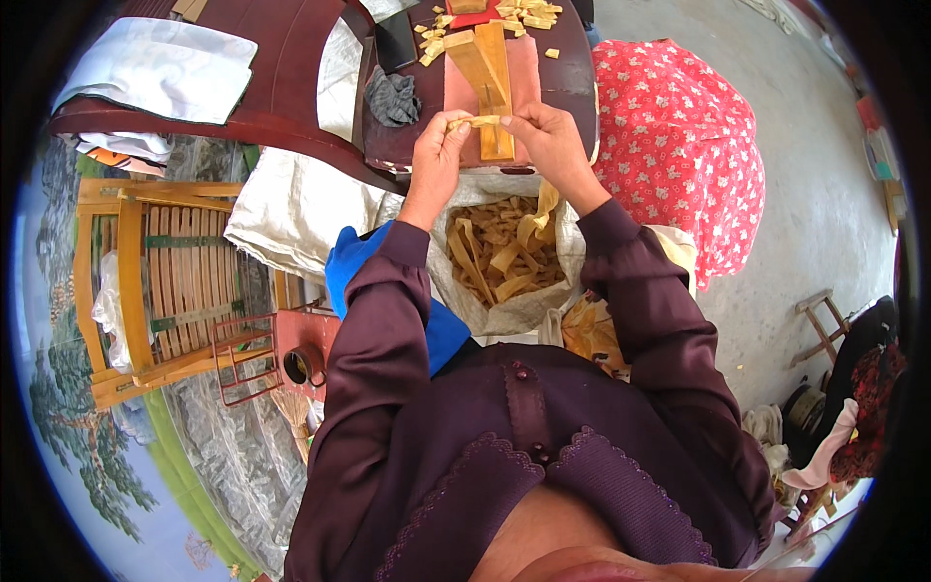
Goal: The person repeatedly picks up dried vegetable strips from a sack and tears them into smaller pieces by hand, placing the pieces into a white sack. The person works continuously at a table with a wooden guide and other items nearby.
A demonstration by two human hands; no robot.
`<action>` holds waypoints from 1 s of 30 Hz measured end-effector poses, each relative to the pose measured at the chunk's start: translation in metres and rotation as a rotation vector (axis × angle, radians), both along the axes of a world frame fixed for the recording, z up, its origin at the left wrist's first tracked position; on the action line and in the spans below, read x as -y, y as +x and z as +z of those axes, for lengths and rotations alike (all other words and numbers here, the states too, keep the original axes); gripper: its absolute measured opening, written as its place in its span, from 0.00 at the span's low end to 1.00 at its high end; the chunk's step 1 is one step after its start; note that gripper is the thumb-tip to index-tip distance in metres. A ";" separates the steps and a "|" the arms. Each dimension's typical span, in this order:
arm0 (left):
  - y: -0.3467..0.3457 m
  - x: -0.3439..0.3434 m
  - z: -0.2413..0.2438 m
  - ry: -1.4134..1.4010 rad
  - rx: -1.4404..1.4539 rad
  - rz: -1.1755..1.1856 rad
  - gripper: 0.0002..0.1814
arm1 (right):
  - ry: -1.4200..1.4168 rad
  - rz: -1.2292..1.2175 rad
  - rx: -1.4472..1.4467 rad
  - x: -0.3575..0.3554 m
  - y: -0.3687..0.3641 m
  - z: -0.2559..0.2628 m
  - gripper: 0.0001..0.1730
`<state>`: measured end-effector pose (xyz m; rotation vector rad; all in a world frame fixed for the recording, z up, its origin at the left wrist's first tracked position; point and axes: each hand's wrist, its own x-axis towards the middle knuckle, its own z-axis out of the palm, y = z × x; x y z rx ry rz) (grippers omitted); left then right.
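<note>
My left hand (441,149) and my right hand (547,140) pinch the two ends of a pale yellow dried strip (480,121). The strip is stretched level between my fingertips, above a wooden stand (497,149) made of a flat board and a slanted arm (473,64). A thin upright piece stands on the board; whether it is a blade, I cannot tell. Under the stand lies a pink cloth (525,80). Just below my hands, a white woven sack (502,320) gapes wide, full of yellow-brown dried strips (502,254).
Short yellow pieces (534,13) are heaped at the far end of the dark red table (574,94). On its left lie a grey cloth (393,97) and a black phone (396,41). A red floral cover (676,145) bulges at right. Wooden folding furniture (138,291) stands at left.
</note>
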<state>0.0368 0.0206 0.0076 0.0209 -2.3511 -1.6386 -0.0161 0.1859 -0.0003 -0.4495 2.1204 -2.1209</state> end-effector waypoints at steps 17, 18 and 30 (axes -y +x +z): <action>-0.027 0.007 -0.029 -0.567 0.228 0.229 0.13 | 0.744 -0.139 -0.125 0.009 -0.007 -0.012 0.14; -0.018 0.008 -0.020 -0.495 0.345 0.151 0.13 | 0.717 -0.163 -0.128 0.008 -0.007 -0.012 0.14; 0.098 -0.052 -0.074 -0.174 0.297 -0.348 0.17 | -0.478 0.315 0.172 -0.006 0.042 0.020 0.08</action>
